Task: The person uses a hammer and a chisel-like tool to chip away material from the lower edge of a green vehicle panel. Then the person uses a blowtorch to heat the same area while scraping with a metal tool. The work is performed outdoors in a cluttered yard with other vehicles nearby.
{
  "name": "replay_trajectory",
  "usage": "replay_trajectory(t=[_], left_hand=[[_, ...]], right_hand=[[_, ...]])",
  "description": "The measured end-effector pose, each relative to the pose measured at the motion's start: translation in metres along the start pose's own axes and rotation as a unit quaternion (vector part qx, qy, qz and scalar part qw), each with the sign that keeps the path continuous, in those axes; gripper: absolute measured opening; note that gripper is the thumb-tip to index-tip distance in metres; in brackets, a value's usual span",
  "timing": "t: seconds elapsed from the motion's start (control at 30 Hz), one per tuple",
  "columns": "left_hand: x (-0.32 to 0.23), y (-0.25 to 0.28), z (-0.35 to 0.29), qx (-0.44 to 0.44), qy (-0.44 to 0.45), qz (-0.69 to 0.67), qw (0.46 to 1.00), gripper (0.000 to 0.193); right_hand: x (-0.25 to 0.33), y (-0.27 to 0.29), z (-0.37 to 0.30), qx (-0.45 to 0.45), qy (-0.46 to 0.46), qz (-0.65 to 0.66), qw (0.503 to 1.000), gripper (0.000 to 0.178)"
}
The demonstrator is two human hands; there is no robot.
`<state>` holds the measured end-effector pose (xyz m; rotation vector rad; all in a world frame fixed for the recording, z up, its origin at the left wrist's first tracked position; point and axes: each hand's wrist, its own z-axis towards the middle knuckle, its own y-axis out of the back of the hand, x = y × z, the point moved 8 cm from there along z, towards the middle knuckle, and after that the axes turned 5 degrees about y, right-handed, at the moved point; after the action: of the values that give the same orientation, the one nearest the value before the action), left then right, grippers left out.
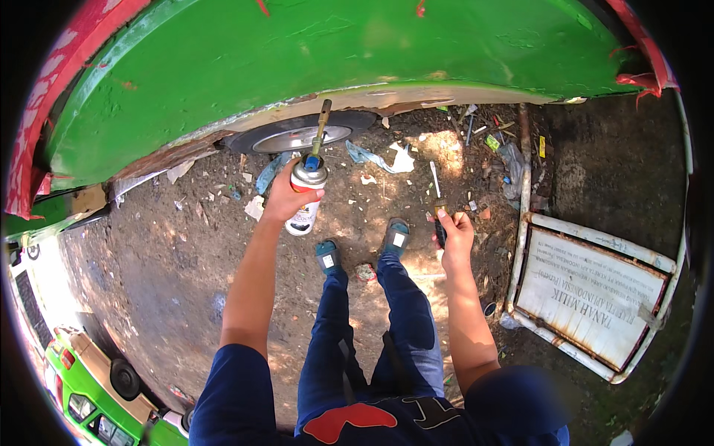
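In my left hand (286,195) is a blowtorch (303,215): a white and red gas can with a blue valve and a brass-coloured nozzle. Its nozzle tip reaches up to the lower edge of the green vehicle panel (349,52), and no flame shows. My right hand (457,236) is closed around the dark handle of a narrow-bladed hand tool (436,180). The blade points away from me over the dirt, apart from the panel. Whether it is a screwdriver or a scraper is unclear. Peeling patches and a pale, worn strip run along the panel's bottom.
Behind the panel's lower edge lies a wheel (305,134). A rusty white metal sign frame (595,297) stands at the right. Scraps, plastic and a blue cloth (364,154) litter the dirt ground (178,245). Another green vehicle (104,394) is at the lower left. Red trim (44,97) borders the panel.
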<state>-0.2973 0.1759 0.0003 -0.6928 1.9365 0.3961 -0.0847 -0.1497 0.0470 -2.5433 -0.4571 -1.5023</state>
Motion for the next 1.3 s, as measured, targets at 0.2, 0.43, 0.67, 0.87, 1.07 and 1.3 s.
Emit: replay_trajectory(t=[0.2, 0.43, 0.67, 0.87, 1.07, 1.3], left_hand=[[-0.002, -0.016, 0.005, 0.002, -0.012, 0.028, 1.0, 0.081], [-0.004, -0.017, 0.002, -0.007, -0.004, 0.015, 1.0, 0.083], [0.001, -0.021, 0.006, -0.012, -0.005, 0.025, 1.0, 0.088], [0.009, -0.019, 0.007, -0.031, -0.013, 0.03, 0.999, 0.089], [0.032, 0.002, -0.01, -0.046, -0.002, -0.023, 0.999, 0.091], [0.038, 0.05, -0.054, -0.11, 0.002, -0.026, 0.994, 0.088]], right_hand=[[0.001, 0.007, -0.001, 0.001, -0.009, 0.011, 1.0, 0.043], [-0.001, 0.018, -0.003, -0.007, -0.017, 0.009, 1.0, 0.044], [-0.005, 0.025, -0.003, -0.006, -0.014, 0.009, 1.0, 0.043], [-0.005, 0.025, -0.003, -0.006, -0.025, 0.014, 1.0, 0.042], [-0.009, 0.022, -0.004, -0.003, -0.029, -0.01, 1.0, 0.041], [-0.013, -0.008, -0.011, 0.029, -0.023, -0.025, 0.999, 0.041]])
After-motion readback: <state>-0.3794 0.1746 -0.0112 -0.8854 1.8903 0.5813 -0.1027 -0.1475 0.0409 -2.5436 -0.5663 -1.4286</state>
